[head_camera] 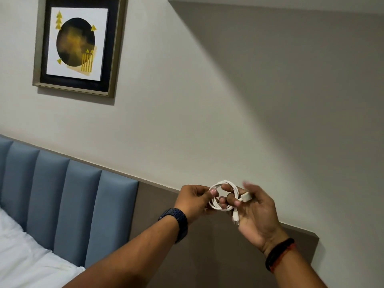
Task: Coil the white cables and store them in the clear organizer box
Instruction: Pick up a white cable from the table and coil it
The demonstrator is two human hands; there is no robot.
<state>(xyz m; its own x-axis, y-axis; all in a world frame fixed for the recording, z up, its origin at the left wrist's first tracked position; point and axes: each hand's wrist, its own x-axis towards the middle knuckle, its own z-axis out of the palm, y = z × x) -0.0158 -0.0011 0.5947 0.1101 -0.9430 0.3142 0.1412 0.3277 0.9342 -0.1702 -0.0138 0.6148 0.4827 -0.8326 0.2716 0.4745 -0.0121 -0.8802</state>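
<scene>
A white cable (225,183) is wound into a small loop and held up in the air in front of the wall. My left hand (194,199) pinches the loop's left side between thumb and fingers. My right hand (252,210) holds the right side, with fingers through the loop; a white plug end lies by its thumb and a second connector hangs down over the palm. The clear organizer box is not in view.
A blue padded headboard (62,196) and white bedding (22,260) are at the lower left. A brown wall panel (158,206) runs behind my hands. A framed picture (79,44) hangs on the grey wall at the upper left.
</scene>
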